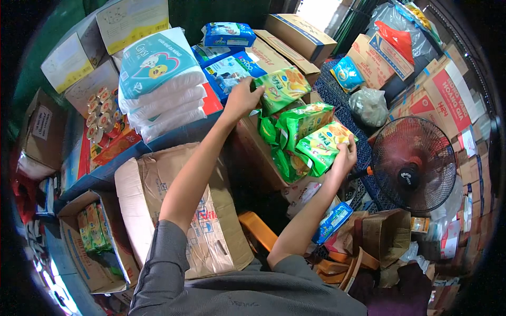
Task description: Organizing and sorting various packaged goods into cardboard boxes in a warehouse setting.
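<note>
My left hand (pixel 244 100) grips the left edge of a green snack packet (pixel 283 90) with yellow-orange pictures on it. Lower and to the right, my right hand (pixel 345 156) has its fingers closed round the right edge of another green snack packet (pixel 322 146). Between these two lies a third green packet (pixel 308 120), and more of the same bags crowd beneath them. All are heaped in the mouth of a brown cardboard box (pixel 259 154), whose inside the packets mostly hide.
White-and-teal wrapped packs (pixel 158 73) are stacked at the left, beside blue packs (pixel 227 35). A large closed carton (pixel 184 210) lies near my left arm. To the right stands a black fan (pixel 414 163). An orange plastic chair (pixel 258 230) is below the box.
</note>
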The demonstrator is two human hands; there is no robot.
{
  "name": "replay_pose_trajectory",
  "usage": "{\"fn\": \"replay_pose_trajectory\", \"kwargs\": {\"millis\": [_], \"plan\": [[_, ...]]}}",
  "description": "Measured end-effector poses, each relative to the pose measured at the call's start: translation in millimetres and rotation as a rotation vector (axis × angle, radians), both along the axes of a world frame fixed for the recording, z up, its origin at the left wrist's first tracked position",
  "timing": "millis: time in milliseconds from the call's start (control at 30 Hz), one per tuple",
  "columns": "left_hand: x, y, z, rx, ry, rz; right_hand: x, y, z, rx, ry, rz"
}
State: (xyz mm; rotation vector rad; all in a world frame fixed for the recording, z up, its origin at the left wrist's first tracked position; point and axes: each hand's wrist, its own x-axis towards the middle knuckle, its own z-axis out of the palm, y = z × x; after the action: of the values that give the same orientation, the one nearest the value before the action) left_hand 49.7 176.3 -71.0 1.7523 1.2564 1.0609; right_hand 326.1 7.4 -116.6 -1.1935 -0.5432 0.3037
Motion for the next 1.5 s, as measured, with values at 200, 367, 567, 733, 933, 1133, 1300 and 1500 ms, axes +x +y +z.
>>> {"fn": "replay_pose_trajectory", "kwargs": {"millis": [200, 367, 567, 733, 933, 1133, 1300, 1500], "plan": [[7, -30, 16, 0.235, 0.284, 0.189, 5, -6, -4, 0.032, 0.091, -0.012], [39, -65, 21, 0.744, 0.43, -0.075, 1, -7, -6, 0.044, 0.167, -0.064], [82, -81, 4, 0.638, 0.582, -0.157, -1, -9, -4, 0.278, 0.354, -0.125], [75, -58, 4, 0.518, 0.395, -0.016, 11, -21, -8, 0.306, 0.361, -0.161], [68, -45, 14, 0.507, 0.348, 0.034, 14, -17, -13, 0.214, 0.277, -0.047], [65, -39, 20, 0.403, 0.283, 0.066, -14, 7, -7, 0.261, 0.237, 0.091], [59, -28, 26, 0.412, 0.306, 0.089, -32, 17, -7, 0.295, 0.212, 0.121], [55, -24, 27, 0.366, 0.303, 0.054, -29, 24, -18, 0.215, 0.131, 0.119]]}}
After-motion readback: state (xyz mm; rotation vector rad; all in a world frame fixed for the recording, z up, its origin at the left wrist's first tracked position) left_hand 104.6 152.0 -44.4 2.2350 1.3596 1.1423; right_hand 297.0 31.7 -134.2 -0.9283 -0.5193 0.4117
